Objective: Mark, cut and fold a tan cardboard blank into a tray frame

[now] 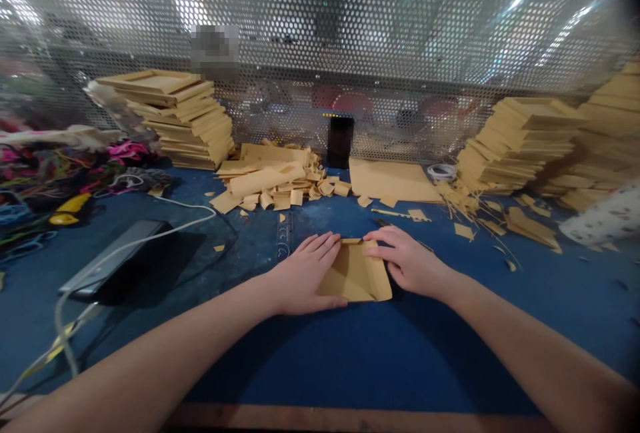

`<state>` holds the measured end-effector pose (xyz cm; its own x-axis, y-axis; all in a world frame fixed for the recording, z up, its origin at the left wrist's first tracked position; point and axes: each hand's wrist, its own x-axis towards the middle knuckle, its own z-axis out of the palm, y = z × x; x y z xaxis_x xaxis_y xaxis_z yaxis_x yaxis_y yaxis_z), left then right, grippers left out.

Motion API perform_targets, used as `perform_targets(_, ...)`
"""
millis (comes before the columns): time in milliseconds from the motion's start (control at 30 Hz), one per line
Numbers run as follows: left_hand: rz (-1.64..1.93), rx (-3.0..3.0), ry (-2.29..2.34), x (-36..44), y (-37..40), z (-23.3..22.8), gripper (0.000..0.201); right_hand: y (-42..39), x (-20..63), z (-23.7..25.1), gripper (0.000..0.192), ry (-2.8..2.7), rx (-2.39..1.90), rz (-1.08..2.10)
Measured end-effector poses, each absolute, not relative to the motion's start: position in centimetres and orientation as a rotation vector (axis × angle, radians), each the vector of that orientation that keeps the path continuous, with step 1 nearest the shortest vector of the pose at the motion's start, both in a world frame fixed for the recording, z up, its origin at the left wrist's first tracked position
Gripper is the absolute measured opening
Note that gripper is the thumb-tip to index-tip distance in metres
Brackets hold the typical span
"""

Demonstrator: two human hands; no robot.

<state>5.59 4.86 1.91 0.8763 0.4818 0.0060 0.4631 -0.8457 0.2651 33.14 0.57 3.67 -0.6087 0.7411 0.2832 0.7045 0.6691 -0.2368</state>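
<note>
step: small tan folded paper envelope [356, 274] being creased on blue table [350, 360] | left hand [304, 275] pressed flat at 9 o'clock | right hand [409, 261] flat, fingers together, at 3 o'clock | next: firm, even pressure judged needed along fold

A paper-goods workshop: tall stacks of brown envelopes [185, 120] along the back edge of a blue workbench [350, 360], offcuts [280, 186] scattered, perforated metal screen [380, 53] behind.

Two hands, the left hand [303, 273] and the right hand [407, 263]; one folded brown paper piece [356, 276]; three tall paper stacks: at ten [175, 116], two [515, 143], three o'clock [605, 133].
</note>
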Motion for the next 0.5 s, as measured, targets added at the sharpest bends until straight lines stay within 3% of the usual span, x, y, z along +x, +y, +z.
perform_targets(500,0.025,2.790,0.488,4.5,6.2,2.8,0.104,-0.2,32.3,3.1,0.051,-2.534,-1.163,0.312)
